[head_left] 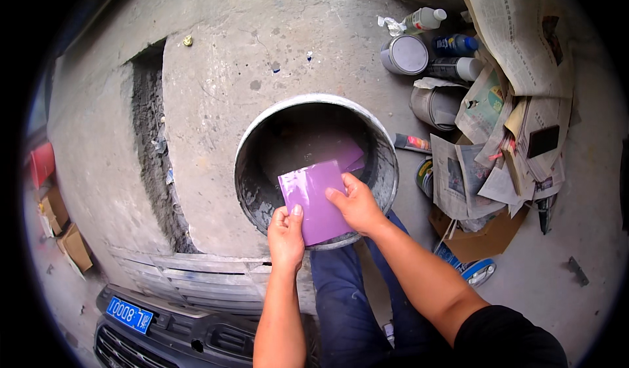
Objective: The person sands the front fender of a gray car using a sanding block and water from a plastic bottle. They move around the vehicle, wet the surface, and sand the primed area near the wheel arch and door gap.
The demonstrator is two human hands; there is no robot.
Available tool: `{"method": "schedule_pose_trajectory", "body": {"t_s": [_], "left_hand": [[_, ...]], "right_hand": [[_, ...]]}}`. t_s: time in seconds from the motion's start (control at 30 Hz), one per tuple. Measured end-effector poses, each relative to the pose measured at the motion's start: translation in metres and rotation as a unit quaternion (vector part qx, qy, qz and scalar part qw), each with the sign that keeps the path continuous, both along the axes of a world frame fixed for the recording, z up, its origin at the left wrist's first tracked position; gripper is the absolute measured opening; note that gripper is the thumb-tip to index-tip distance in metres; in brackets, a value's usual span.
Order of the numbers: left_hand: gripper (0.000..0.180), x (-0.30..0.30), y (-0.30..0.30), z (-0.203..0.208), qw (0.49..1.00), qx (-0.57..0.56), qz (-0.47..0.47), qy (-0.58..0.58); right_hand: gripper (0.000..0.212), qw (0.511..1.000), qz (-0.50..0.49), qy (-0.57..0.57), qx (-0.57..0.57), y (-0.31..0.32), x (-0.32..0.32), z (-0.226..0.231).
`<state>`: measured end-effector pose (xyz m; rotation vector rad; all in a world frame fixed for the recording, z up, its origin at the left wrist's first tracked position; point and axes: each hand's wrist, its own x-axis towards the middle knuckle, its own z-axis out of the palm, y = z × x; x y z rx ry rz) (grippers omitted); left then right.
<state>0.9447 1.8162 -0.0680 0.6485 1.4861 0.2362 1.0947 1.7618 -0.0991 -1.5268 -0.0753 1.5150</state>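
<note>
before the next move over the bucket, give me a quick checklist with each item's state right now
1. Left hand pinches the purple sheet at its lower left: ok.
2. Right hand rests on the sheet's right side: ok.
3. Sheet sits over the bucket opening: ok.
4. Another purple sheet already lies inside: ok.
5. Liquid in the bucket: cannot tell.
6. Newspapers and cans lie apart from the bucket: ok.

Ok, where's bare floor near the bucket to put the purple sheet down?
Bare concrete floor lies beyond and left of the round grey bucket, between it and the rough cut channel. Right of the bucket is crowded: paint cans, bottles, crumpled newspapers. Both hands, left and right, hold the purple sheet over the bucket's near rim.
</note>
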Motion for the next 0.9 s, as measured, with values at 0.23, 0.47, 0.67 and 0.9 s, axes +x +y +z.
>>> {"method": "schedule_pose_trajectory", "body": {"t_s": [0.23, 0.47, 0.67, 0.9], "left_hand": [[0.026, 0.01, 0.002, 0.007, 0.956, 0.172, -0.146, 0.186], [0.038, 0.011, -0.001, 0.016, 0.89, 0.31, -0.302, 0.142], [0.034, 0.015, 0.0, 0.019, 0.992, 0.022, -0.113, -0.053], [0.027, 0.008, 0.003, 0.015, 0.99, -0.077, -0.105, -0.06]], "right_hand": [[0.029, 0.942, -0.108, 0.317, 0.026, -0.003, 0.017, 0.016], [0.032, 0.945, -0.085, 0.313, 0.042, 0.001, 0.021, 0.025], [0.034, 0.96, -0.012, 0.279, 0.01, 0.001, 0.019, 0.025], [0.029, 0.997, -0.019, 0.05, -0.063, -0.001, 0.003, 0.009]]}}
